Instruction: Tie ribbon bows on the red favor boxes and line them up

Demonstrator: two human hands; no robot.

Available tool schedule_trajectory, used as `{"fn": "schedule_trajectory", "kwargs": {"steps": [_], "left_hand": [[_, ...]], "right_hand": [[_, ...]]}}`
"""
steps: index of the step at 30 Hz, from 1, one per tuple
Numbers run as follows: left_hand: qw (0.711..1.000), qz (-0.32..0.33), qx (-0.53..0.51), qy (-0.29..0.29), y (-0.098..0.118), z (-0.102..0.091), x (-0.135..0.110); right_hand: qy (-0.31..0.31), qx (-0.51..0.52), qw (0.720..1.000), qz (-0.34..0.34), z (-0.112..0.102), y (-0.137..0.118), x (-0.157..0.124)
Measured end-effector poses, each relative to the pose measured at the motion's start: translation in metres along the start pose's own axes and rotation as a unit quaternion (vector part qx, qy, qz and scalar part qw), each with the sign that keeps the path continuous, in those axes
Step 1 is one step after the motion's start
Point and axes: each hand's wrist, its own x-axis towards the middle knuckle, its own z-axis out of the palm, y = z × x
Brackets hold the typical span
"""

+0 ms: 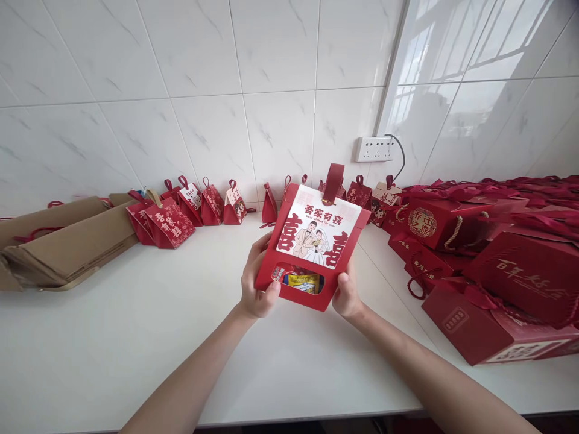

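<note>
I hold a red gift box (316, 241) up over the white counter (136, 337), tilted slightly to the right. Its front carries a white card with a cartoon couple, and a red ribbon handle sticks up from its top. Wrapped sweets show through a window low on the front. My left hand (256, 283) grips the box's lower left edge, fingers wrapped behind it and thumb on the front. My right hand (347, 295) is closed on the lower right corner.
A row of small red gift bags (199, 205) lines the tiled back wall. Brown paper packages (67, 241) lie at the left. Larger red boxes (497, 277) are piled at the right. A white power strip (373, 149) hangs on the wall.
</note>
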Motion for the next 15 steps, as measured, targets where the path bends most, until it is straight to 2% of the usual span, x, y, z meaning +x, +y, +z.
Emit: {"fn": "schedule_trajectory", "kwargs": {"steps": [9,12,14,15], "left_hand": [[0.998,-0.049,-0.030,0.017,0.002,0.002,-0.003],[0.982,-0.143,-0.076,0.099,0.003,0.008,-0.003],[0.950,-0.240,-0.123,0.155,0.004,0.012,-0.001],[0.933,-0.284,-0.146,0.165,0.005,0.013,0.001]], "right_hand": [[0.000,-0.011,1.000,-0.007,0.001,-0.002,0.002],[0.014,-0.014,0.999,-0.032,0.006,-0.010,0.002],[0.030,-0.014,0.999,-0.028,0.011,-0.015,-0.001],[0.034,-0.003,0.999,-0.004,0.015,-0.016,-0.003]]}}
